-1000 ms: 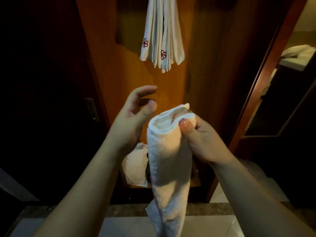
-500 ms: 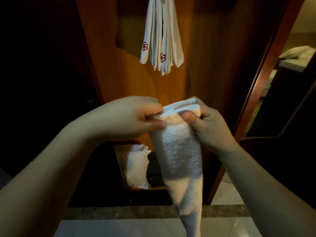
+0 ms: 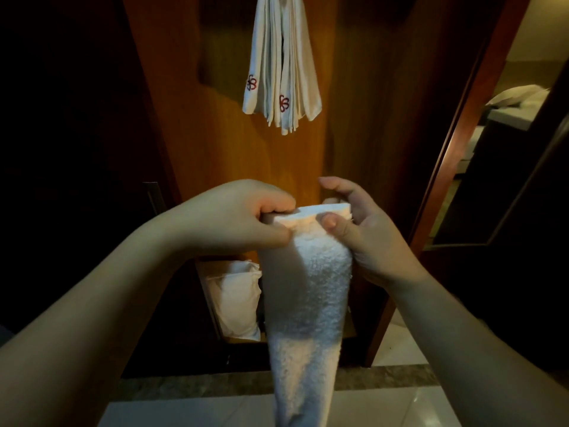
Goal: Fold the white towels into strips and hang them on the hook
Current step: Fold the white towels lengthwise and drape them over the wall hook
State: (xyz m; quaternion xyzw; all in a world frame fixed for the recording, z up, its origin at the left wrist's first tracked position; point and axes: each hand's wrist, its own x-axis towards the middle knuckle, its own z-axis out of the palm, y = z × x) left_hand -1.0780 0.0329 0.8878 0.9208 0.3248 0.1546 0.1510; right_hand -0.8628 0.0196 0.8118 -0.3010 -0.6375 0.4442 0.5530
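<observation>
Head view, dim warm light. We see both hands raised in front of a wooden panel, meeting at the top edge of a white towel folded into a long strip.

Left hand: grip clamped on the left end of the towel's top edge, thumb in front, curled fingers over the folded layers.

Right hand: grip pinching the right end of the same edge, thumb pad pressed on the near face. The index finger is lifted clear above the fold; the other fingers sit behind the cloth and we cannot see how they lie.

The towel hangs straight down from the two grips, narrowing toward the bottom of the frame, its lower end out of view. The top edge shows stacked folded layers between the two thumbs.

Well above the grips, a bundle of hung towels drops from the top of the frame against the panel, two of them with a small red emblem near the lower end. The hook itself is out of frame.

Below the left grip, behind the held towel, a white bag stands in a low dark compartment. Pale floor tiles lie beneath. Far to the right of the right grip, a doorway opens on a lit room.
</observation>
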